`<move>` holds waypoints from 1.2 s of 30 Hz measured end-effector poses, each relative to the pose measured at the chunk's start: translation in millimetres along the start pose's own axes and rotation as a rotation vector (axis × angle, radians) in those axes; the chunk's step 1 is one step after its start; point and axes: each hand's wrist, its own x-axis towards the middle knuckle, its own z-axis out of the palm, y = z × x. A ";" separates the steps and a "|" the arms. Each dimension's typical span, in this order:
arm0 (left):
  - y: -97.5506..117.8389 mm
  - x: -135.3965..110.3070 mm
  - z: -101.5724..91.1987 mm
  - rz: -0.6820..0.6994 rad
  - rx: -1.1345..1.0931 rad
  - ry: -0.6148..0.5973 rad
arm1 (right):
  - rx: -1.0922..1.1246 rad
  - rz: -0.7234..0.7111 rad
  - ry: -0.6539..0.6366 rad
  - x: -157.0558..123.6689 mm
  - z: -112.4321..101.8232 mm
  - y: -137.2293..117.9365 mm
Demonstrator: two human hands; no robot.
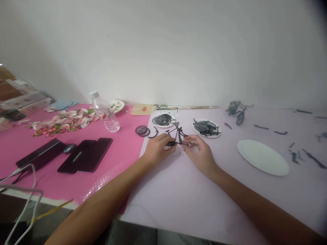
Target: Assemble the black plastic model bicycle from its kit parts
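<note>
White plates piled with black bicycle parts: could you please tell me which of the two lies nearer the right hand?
The rightmost loaded white plate, just beyond the right hand; the other such plate sits farther left, beyond the left hand.

Clear bottle beside pink petals

Both the left hand and the right hand grip a small black bicycle frame (two loose wheels lie left of it).
</note>
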 end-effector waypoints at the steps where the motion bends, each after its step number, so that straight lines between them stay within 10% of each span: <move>1: -0.1 0.2 -0.2 -0.005 -0.004 0.003 | -0.008 -0.009 0.003 0.4 -0.4 -0.8; 23: -19.2 13.9 -15.2 -0.527 -0.425 0.084 | -0.496 -0.302 -0.160 14.4 -17.2 16.7; 36: -25.1 13.7 -13.5 -0.549 -0.436 0.079 | -0.808 -0.394 -0.342 28.3 -47.0 1.3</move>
